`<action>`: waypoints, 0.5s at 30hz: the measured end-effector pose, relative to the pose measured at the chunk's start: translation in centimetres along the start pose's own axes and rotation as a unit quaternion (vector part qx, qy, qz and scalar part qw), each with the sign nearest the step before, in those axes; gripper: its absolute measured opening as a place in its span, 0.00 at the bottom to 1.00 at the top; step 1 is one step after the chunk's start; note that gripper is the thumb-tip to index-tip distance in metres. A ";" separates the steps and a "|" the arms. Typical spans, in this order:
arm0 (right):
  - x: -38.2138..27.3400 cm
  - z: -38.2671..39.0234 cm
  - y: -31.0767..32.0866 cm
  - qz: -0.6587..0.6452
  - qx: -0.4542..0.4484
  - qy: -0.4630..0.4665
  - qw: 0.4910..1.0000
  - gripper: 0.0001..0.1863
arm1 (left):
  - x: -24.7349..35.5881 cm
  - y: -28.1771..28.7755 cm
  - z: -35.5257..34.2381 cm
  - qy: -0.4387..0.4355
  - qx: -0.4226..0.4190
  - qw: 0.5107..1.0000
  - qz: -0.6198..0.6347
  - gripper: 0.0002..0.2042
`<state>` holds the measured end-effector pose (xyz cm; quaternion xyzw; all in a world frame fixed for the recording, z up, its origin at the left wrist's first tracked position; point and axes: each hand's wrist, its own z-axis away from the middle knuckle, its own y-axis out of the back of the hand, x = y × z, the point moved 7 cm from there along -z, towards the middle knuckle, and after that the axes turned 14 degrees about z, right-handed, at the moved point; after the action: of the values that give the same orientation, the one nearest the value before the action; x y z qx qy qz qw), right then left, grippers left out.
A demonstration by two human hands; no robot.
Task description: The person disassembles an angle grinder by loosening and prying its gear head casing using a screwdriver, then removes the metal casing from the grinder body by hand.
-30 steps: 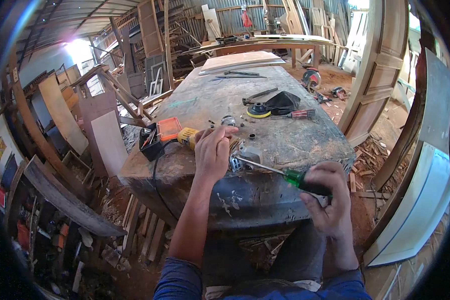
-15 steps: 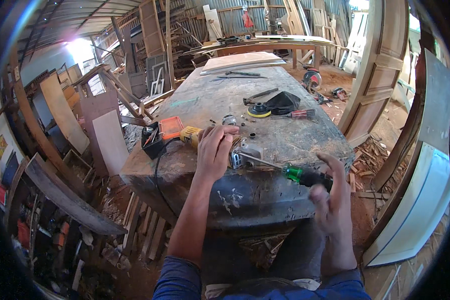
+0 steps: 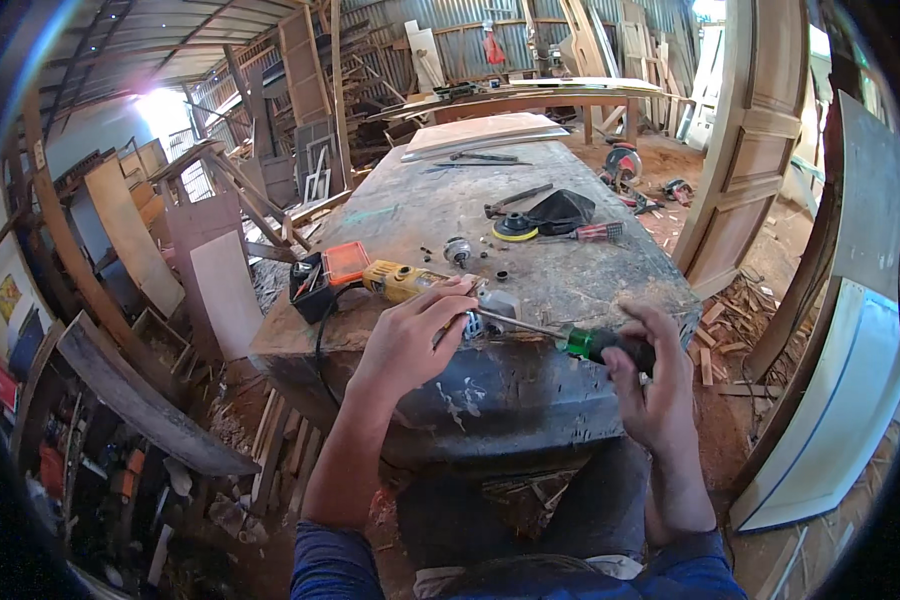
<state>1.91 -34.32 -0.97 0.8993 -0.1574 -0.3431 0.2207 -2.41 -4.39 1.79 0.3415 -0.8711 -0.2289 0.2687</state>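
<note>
At the bench's near edge lies a yellow power tool (image 3: pixel 390 277) with a black cord and a silver metal head (image 3: pixel 500 310). My left hand (image 3: pixel 415 340) has its fingers closed on the head end of this tool. My right hand (image 3: pixel 650 390) grips a screwdriver (image 3: pixel 600 345) by its green-and-black handle, with thumb and fingers around it. The steel shaft points left into the metal head; the tip's exact contact is too small to tell. Small dark parts and a round silver piece (image 3: pixel 458 250) lie just behind. An open black-and-orange case (image 3: pixel 345 260) sits at the left.
On the worn bench (image 3: pixel 360 232) lie a yellow-rimmed pad (image 3: pixel 515 225), black pouch (image 3: pixel 560 210), red-handled tool (image 3: pixel 595 232) and boards (image 3: pixel 480 130). A panelled door (image 3: pixel 740 170) stands right, leaning planks (image 3: pixel 220 290) left. A red circular saw (image 3: pixel 622 160) is on the floor beyond.
My left hand has shifted down and left, uncovering more of the yellow tool. My right hand's fingers have moved around the screwdriver handle, which sits slightly higher.
</note>
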 end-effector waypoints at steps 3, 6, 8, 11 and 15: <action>-2.2 -0.1 0.6 0.011 0.057 0.150 0.987 0.24 | 0.2 -0.4 -0.4 0.016 -0.034 0.998 -0.041 0.12; -3.5 0.1 0.8 0.012 0.051 0.102 0.993 0.20 | 0.2 -0.4 -0.7 0.011 -0.046 0.997 -0.054 0.11; -2.6 0.1 0.8 0.023 0.037 0.020 0.999 0.19 | -0.3 -0.4 -0.5 0.027 -0.043 0.997 -0.058 0.10; 0.0 -0.2 -0.2 -0.019 -0.035 -0.081 0.996 0.21 | -0.2 -0.5 -0.6 0.062 -0.044 0.995 -0.066 0.09; -2.2 0.0 0.7 -0.020 0.016 0.036 0.999 0.24 | -0.1 -1.0 -1.4 0.151 -0.072 0.984 -0.060 0.08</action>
<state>0.27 -33.94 0.60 0.9176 -0.1366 -0.3122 0.2048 -1.05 -5.32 2.20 0.4033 -0.7799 -0.2522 0.4068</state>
